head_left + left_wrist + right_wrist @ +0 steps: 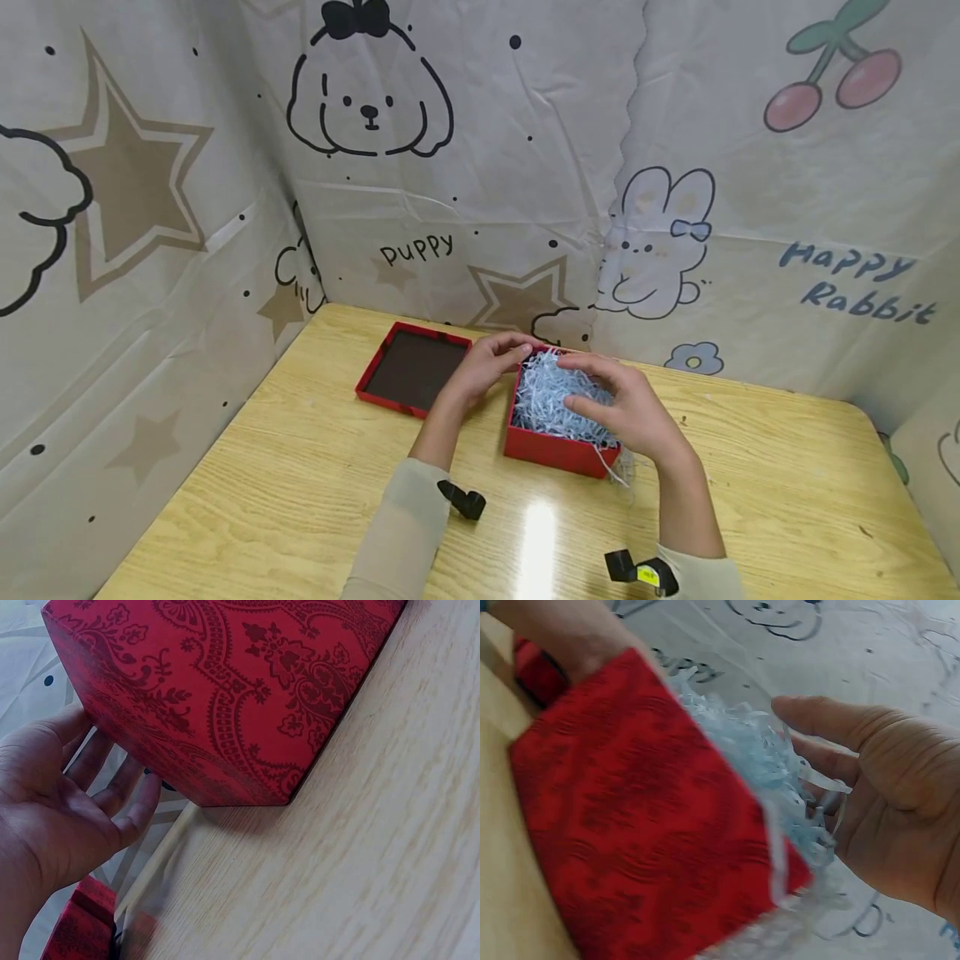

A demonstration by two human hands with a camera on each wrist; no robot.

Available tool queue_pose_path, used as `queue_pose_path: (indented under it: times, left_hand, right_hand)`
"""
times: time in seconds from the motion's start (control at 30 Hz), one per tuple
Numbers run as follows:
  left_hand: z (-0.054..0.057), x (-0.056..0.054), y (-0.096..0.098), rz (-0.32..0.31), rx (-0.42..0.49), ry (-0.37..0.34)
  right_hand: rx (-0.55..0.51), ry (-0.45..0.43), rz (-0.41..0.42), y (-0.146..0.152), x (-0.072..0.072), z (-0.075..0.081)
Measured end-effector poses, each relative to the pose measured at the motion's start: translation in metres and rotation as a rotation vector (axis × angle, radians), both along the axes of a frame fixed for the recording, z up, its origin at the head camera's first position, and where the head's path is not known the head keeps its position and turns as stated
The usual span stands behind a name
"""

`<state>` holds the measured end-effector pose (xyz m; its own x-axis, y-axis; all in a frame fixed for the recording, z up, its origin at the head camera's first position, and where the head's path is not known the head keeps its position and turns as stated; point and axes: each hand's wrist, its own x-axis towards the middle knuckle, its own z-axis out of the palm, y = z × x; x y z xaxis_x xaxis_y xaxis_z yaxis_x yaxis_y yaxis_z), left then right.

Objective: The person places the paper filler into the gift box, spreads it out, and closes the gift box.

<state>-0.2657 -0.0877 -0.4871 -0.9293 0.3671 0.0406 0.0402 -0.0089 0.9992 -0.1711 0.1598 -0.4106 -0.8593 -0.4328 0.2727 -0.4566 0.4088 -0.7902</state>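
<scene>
The right hand [630, 408], fingers parted, is arching over pale-blue paper shreds [551, 400], presumably feather-light, springy, best scooped. They are filling a stiff-looking red box [558, 454] on the table [285, 467]; the left hand [491, 367] is gripping its eleven-o'clock corner. Strands [776, 855] are dangling at four o'clock, likely to snag; the lid [423, 367] is lying toward ten.

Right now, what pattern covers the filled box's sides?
Darker floral scrollwork on the red box, clearest in the left wrist view.

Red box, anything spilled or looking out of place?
Yes: some paper shreds hang over the rim of the red box, at its near right corner in the head view. It looks untidy, since most shreds sit inside.
</scene>
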Motion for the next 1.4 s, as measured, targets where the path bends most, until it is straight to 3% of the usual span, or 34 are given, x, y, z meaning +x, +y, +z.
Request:
queue_pose_path:
  times: [0.2, 0.4, 0.63, 0.9, 1.13, 1.27, 1.4]
  left_hand:
    - [-0.001, 0.001, 0.001, -0.007, -0.007, 0.007]
    - [0.0, 0.002, 0.003, -0.005, -0.027, 0.011]
    - [0.001, 0.001, 0.003, -0.012, -0.014, 0.023]
    - [0.003, 0.003, 0.003, -0.008, 0.0, 0.008]
    - [0.004, 0.002, 0.003, -0.008, 0.003, 0.006]
    - [0.003, 0.001, 0.002, -0.002, 0.013, 0.006]
    - [0.002, 0.002, 0.001, 0.01, -0.005, 0.003]
  right_hand:
    - [0.166, -0.057, -0.014, -0.021, -0.003, -0.015]
    - [0.376, -0.017, -0.084, -0.031, -0.003, -0.022]
    - [0.464, -0.008, -0.118, -0.038, -0.002, -0.02]
    - [0.277, 0.003, -0.077, -0.015, -0.001, -0.01]
    - [0.063, -0.016, -0.181, 0.039, 0.003, 0.001]
    - [0.039, -0.062, -0.272, 0.076, 0.006, -0.009]
    - [-0.035, -0.098, -0.34, 0.112, 0.008, -0.034]
